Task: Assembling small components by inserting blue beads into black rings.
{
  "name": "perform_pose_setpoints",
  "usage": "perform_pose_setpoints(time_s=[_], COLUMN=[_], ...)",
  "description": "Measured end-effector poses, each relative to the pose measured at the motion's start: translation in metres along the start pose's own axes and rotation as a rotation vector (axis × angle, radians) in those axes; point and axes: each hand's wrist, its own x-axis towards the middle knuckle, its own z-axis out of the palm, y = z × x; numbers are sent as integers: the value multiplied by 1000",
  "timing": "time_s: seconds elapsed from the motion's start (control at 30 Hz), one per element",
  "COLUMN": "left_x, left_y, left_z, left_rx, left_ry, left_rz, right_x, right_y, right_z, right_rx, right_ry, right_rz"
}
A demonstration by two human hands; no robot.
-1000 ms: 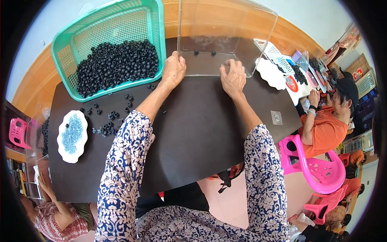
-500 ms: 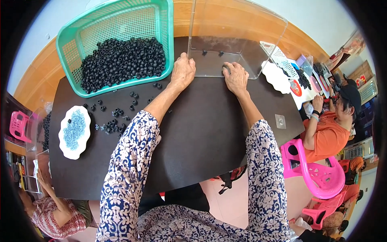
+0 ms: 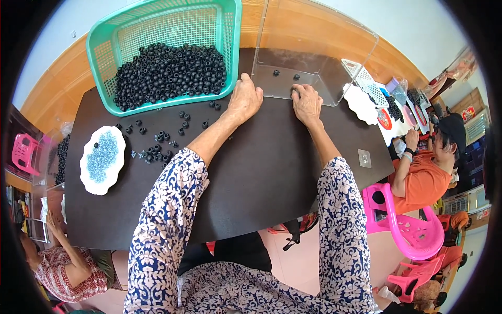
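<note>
While both forearms, sleeved in navy cloth with pale floral print (image 3: 162,235), reach forward from six o'clock, the two bare hands sit apart near the far side of a dark brown table (image 3: 251,183), backs upward.

Left hand (image 3: 244,99): at twelve o'clock, fingers bent under, just beside the near-left corner of a clear rectangular plastic box (image 3: 324,86). Fingertips hidden; cannot tell whether it grasps anything.

Right hand (image 3: 307,104): at one o'clock, fingers curled at the box's near edge. Dark bit by the fingertips; too small to tell whether it is pinched.

Box: at one o'clock, two round black beads (image 3: 276,73) showing within.

Green perforated plastic basket (image 3: 162,31): eleven o'clock, tilted in view, heaped with similar beads; loose ones scattered at ten. White scalloped dish (image 3: 99,188): nine o'clock, bearing tiny pale-blue pieces (image 3: 102,157).
</note>
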Motion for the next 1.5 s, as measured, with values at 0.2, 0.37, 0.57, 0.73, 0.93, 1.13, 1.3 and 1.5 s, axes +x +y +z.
perform_pose_setpoints(time_s=[0.2, 0.37, 0.57, 0.73, 0.93, 1.13, 1.3, 1.5], left_x=[-24, -112, -222, -262, -284, -281, -276, -276], left_y=[-3, 45, 49, 41, 20, 13, 14, 11], left_z=[-26, -101, -171, -187, -171, -166, -161, -159], left_rx=[13, -221, -554, -746, -906, -943, -953, -929], left_ry=[-15, -553, -787, -605, -376, -339, -327, -315], left_rz=[82, 226, 43, -372, -481, -496, -498, -439], right_x=[0, -9, -43, -50, -36, -34, -35, -30], right_y=[-18, -62, -150, -172, -158, -169, -167, -171], right_z=[-6, -40, -49, -28, -30, -53, -49, -54], right_rx=[81, 558, 813, 682, 656, 606, 604, 597], right_ry=[47, 188, -178, -190, -512, -717, -714, -706], right_rz=[-13, -66, -79, -311, -42, -133, -253, -281])
